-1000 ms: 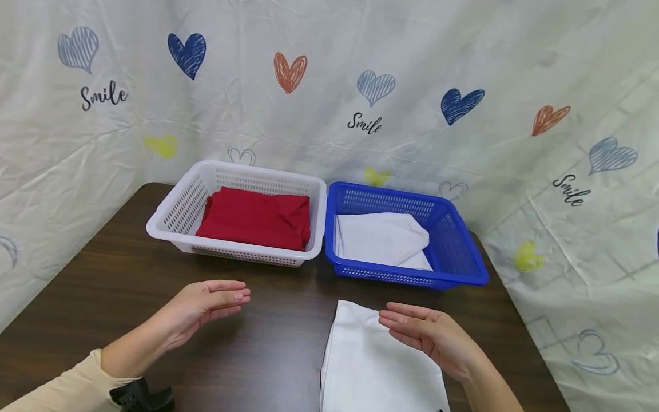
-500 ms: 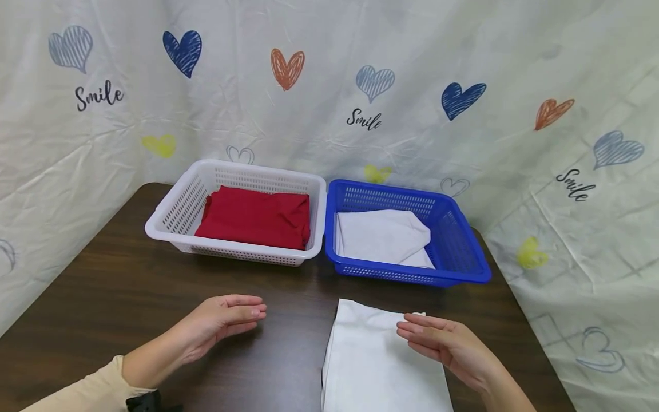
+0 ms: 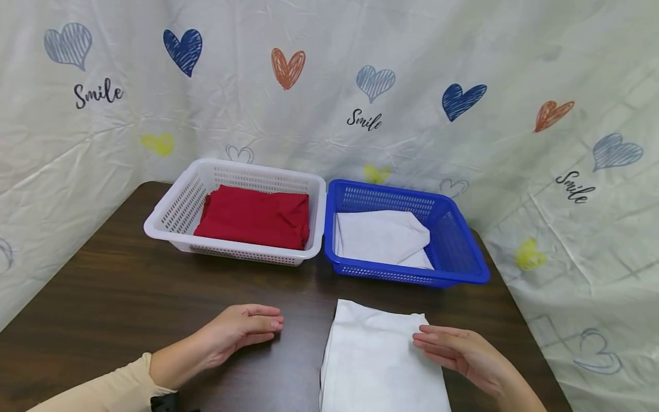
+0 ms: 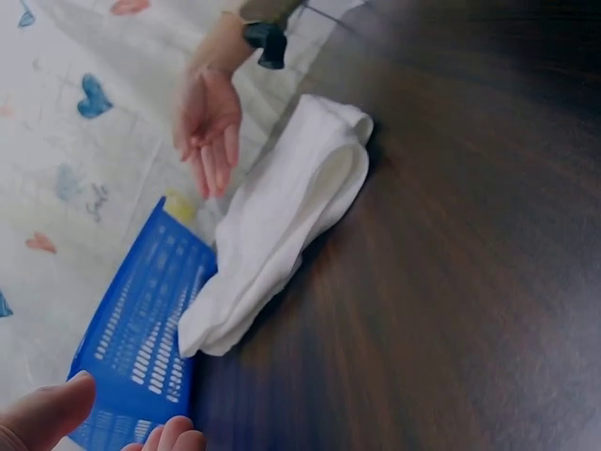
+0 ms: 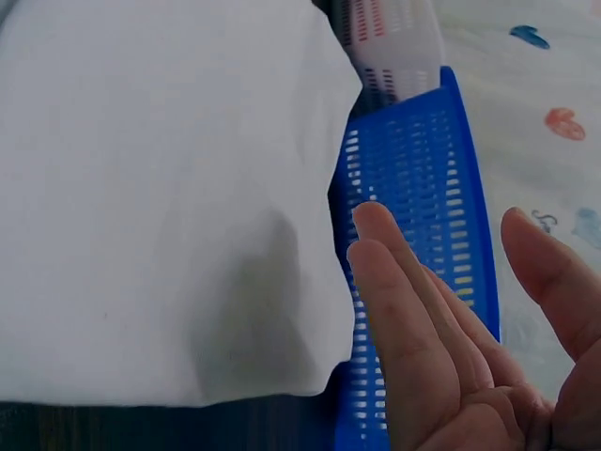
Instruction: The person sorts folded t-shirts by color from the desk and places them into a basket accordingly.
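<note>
A folded white cloth (image 3: 383, 360) lies on the table at the front right; its layered left edge shows in the left wrist view. My right hand (image 3: 463, 352) is held over the cloth's right edge, fingers straight, gripping nothing. In the right wrist view the fingers (image 5: 404, 319) and thumb stand apart, and a shadow falls on the cloth. My left hand (image 3: 242, 332) hovers over the table left of the cloth, holding nothing, fingers extended. Behind, a white basket (image 3: 172, 232) holds folded red cloth (image 3: 254, 217), and a blue basket (image 3: 463, 252) holds folded white fabric (image 3: 378, 237).
The dark wooden table (image 3: 118, 286) carries everything. Both baskets stand side by side at its back edge, rims touching or nearly so. A pale curtain (image 3: 309, 28) printed with hearts hangs behind and to the right.
My left hand has moved right and nearer the front, toward the cloth. My right hand has shifted right, from over the cloth to its right edge. Baskets and cloths have stayed put.
</note>
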{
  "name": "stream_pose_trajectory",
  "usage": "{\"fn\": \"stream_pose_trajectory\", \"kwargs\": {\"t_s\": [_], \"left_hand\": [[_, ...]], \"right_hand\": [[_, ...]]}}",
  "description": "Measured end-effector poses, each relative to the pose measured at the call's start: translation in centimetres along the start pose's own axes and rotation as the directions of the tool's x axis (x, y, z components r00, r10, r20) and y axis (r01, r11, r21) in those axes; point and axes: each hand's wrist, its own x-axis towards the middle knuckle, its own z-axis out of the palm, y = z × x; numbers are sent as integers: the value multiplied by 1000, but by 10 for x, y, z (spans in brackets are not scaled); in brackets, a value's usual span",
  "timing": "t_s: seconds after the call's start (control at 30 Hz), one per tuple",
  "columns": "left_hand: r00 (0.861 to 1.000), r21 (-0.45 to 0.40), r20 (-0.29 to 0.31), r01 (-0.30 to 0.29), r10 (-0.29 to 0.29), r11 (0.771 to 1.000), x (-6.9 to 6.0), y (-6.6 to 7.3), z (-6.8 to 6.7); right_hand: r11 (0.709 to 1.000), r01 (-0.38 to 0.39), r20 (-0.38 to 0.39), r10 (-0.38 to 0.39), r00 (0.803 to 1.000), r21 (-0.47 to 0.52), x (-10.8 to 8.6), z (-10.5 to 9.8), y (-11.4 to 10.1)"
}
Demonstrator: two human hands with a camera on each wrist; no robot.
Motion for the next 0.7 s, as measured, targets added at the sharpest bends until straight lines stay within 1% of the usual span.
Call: {"fn": "stream_pose_trajectory", "kwargs": {"t_s": [0.07, 0.13, 0.33, 0.57, 0.7], "left_hand": [[1000, 0, 3, 3, -3, 1000, 2, -3, 3], [1000, -1, 6, 1, -1, 1000, 3, -5, 5], [1000, -26, 7, 17, -17, 1000, 7, -10, 14], [998, -55, 20, 57, -56, 997, 10, -16, 27], [998, -62, 24, 62, -60, 996, 10, -21, 33]], "right_hand": [[1000, -6, 21, 6, 1000, 25, -3, -5, 2], [999, -15, 25, 15, 1000, 35, -6, -9, 4], [997, -82, -53, 82, 995, -4, -13, -19, 6], [990, -135, -70, 133, 989, -36, -16, -30, 5], [982, -173, -119, 163, 979, -77, -16, -35, 7]]}}
